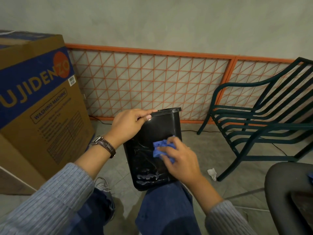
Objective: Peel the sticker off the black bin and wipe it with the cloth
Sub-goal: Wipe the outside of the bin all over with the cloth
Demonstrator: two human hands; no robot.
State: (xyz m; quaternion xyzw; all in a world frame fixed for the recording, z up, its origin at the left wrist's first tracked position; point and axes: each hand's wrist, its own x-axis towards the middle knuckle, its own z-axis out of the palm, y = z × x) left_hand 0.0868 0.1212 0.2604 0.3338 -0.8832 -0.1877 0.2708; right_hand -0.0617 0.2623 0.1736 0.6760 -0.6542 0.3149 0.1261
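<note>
Sleeves (55,197) of grey ribbed knit and a blue-trousered knee (166,206) filled the foreground. On that knee rested the base of the bin (157,128), tilted with its mouth away from the person and its broad side wall facing up. Left hand (128,123), with a watch (105,145) on its wrist, gripped the bin's near rim: fingers curled over the edge, thumb pressed on the outer wall. Right hand (179,158) held the bunched blue cloth (160,147) against the middle of that wall, fingers bent and closed on the fabric. White smears (147,177) marked the wall's lower part, near the base. On the floor right of the bin lay a crumpled white scrap (212,173), apart from it. Behind stood a cardboard box (33,99) at left, an orange grille (144,78) against the wall, and a dark metal chair (262,116) at right
</note>
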